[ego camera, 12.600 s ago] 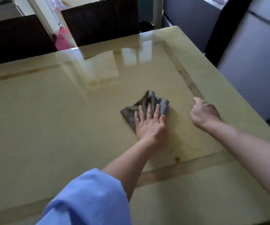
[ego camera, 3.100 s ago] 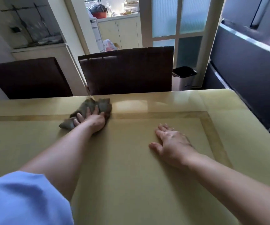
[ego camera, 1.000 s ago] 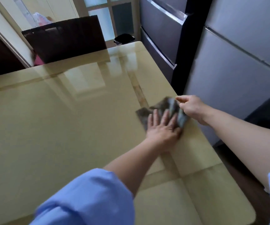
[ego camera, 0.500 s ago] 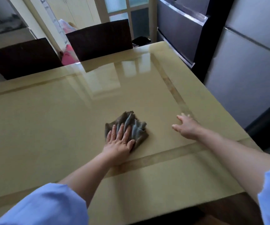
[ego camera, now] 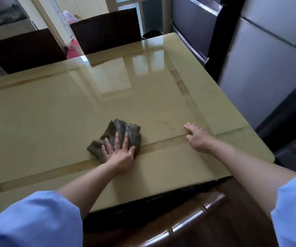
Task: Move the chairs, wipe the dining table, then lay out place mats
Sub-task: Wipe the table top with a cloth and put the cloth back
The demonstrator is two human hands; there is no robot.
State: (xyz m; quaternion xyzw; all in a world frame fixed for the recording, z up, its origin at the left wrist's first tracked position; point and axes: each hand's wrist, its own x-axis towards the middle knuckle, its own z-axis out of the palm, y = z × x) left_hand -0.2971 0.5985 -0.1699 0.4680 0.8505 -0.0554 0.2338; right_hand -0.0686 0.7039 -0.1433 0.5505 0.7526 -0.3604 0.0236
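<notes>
A crumpled dark grey cloth (ego camera: 116,138) lies on the glossy beige worktop (ego camera: 45,111), toward the near edge and closer to the right end, on the darker inlaid band that runs along that edge. The left hand (ego camera: 119,154) presses flat on the cloth's near part with fingers spread wide, not gripping it. The right hand (ego camera: 197,138) rests open on the bare worktop near the near right corner, fingers loosely extended, well apart from the cloth and holding nothing. Both arms wear blue sleeves (ego camera: 31,220). Two dark chairs (ego camera: 106,29) stand along the far edge. The glossy brown back of another chair (ego camera: 188,225) shows below the near edge.
</notes>
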